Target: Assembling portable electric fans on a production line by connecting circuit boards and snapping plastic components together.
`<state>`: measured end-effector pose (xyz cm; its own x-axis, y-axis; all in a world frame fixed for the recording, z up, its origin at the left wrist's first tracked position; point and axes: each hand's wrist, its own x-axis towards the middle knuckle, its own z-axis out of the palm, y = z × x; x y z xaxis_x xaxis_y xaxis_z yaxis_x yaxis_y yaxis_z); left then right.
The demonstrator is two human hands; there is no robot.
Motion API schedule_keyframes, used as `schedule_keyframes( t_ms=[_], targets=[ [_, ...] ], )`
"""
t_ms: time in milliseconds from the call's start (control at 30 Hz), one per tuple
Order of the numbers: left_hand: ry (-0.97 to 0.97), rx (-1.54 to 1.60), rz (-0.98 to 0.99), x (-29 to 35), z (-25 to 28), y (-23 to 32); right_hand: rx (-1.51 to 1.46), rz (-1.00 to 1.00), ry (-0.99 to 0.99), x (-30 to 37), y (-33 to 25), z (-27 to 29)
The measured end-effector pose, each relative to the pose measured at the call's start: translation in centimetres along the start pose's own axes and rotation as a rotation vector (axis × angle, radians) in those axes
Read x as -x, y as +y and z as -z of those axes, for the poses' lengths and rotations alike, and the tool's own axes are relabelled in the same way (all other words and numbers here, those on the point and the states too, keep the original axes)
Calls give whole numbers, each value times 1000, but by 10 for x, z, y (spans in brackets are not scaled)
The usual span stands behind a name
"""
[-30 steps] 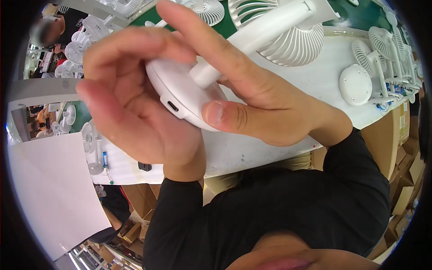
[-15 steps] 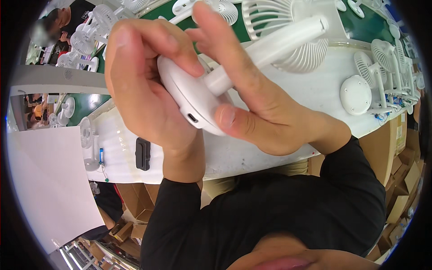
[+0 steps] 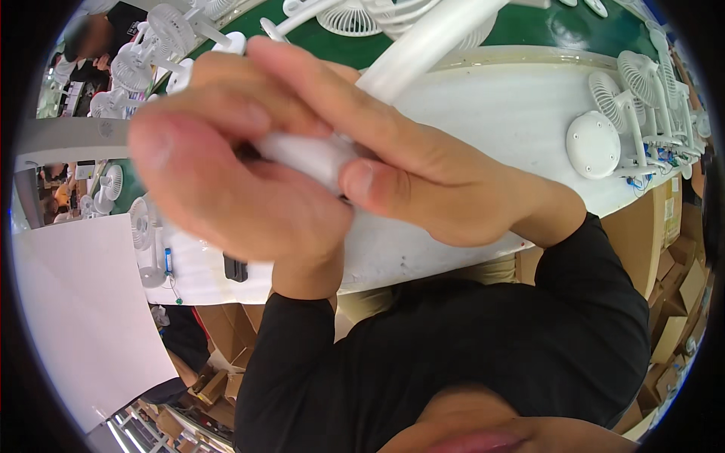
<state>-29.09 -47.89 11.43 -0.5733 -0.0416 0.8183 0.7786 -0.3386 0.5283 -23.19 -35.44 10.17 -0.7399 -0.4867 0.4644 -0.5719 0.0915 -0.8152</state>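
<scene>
Both of my hands grip a white fan [image 3: 430,51] held up close above the bench. My left hand [image 3: 234,166], a little blurred, wraps its fingers round the fan's rounded base. From the other side my right hand [image 3: 423,162] presses on the base, with its thumb on the near face and its fingers laid alongside the stem. Only a strip of the base shows between the hands. The stem slants up and to the right, where the fan head is partly cut off by the upper edge.
White matting covers the bench [image 3: 498,121]. Several white fans with loose wiring crowd the right end, beside a fan with a round base [image 3: 593,145]. A small black block [image 3: 236,268] and another fan [image 3: 149,241] lie left. Across the green surface [image 3: 559,30], a person [image 3: 113,38] works.
The fan has been turned and raised, so its stem points further up. My left hand has rolled over the base, and the port on its side is now hidden.
</scene>
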Motion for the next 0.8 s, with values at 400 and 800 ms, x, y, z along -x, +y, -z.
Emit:
schedule_keyframes(
  t_ms=[400, 800],
  targets=[
    [297, 251, 306, -23, 39, -4, -377, -161, 256, -2, -5, -11],
    [-105, 353, 57, -16, 29, -12, -926, -542, 383, -21, -10, -19]
  ],
)
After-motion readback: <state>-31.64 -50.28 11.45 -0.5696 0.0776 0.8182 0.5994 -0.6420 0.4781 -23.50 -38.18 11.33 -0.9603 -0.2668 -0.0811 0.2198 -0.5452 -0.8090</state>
